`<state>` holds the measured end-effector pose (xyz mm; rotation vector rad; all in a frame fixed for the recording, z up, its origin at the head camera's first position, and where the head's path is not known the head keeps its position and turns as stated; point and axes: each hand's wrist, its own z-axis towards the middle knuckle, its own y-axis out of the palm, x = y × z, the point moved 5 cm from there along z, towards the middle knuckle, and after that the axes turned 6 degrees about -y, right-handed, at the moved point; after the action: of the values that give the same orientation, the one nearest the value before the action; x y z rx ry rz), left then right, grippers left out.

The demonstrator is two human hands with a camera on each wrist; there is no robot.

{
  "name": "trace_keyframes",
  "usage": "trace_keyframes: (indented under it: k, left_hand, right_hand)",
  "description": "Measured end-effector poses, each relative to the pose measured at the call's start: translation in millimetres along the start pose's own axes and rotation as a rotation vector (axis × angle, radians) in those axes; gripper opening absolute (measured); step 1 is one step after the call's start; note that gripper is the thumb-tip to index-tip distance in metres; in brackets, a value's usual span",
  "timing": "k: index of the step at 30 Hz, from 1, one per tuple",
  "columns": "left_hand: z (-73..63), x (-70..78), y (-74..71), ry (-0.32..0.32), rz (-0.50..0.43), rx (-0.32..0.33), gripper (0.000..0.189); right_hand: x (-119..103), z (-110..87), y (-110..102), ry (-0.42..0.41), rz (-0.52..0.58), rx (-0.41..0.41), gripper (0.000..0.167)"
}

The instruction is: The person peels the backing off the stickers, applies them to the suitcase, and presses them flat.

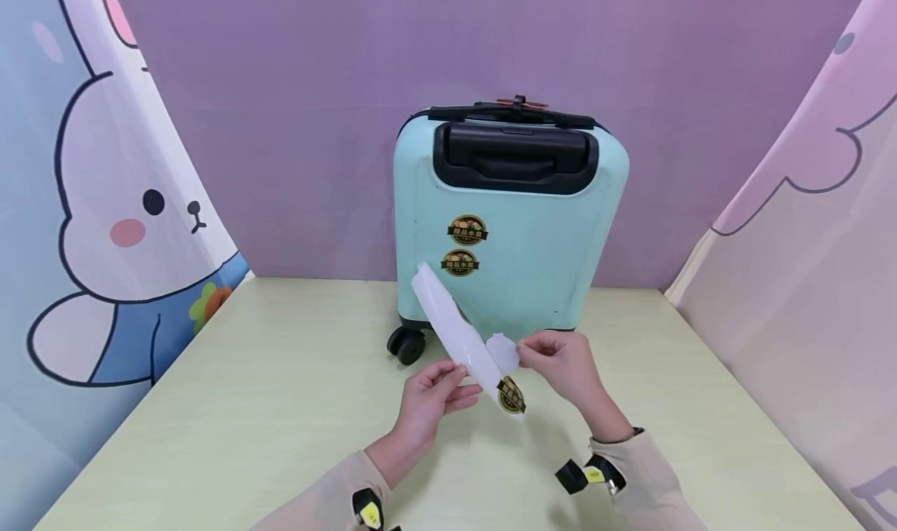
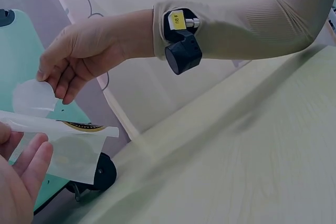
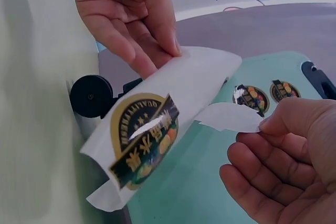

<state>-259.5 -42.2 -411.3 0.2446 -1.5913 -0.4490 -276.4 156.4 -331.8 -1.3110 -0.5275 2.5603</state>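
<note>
In the head view my left hand [image 1: 430, 406] pinches a curled white sticker sheet [image 1: 448, 321] by its edge. A round black and gold sticker [image 3: 144, 140] lies on the sheet's face in the right wrist view. Between thumb and index finger, my right hand [image 1: 568, 363] pinches another sticker [image 1: 502, 352] by its edge, white back showing. That sticker's far tip is right at the sheet's edge. Behind both hands stands a mint-green suitcase [image 1: 511, 282] with two matching stickers, an upper one [image 1: 467, 230] and a lower one [image 1: 459, 262], on its front.
The suitcase stands upright on a pale wooden table [image 1: 280, 406], a black wheel [image 1: 406, 345] at its lower left and a black handle [image 1: 516, 157] near its top. A purple backdrop [image 1: 315, 126] rises behind it. Cartoon-printed cloth [image 1: 119, 204] hangs at the left side.
</note>
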Motion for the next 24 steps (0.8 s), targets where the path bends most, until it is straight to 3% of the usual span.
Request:
trace_keyframes:
  k: [9,24]
  left_hand:
    - [5.9,-7.1,-6.6,-0.019,-0.013,0.019,0.007]
    - [6.1,-11.6,-9.1,-0.055,-0.045,0.034,0.005]
  right_hand:
    - [17,1.1,-8,0.101,-0.028,0.041,0.005]
    - [25,0.7,-10,0.125,-0.037,0.053,0.005]
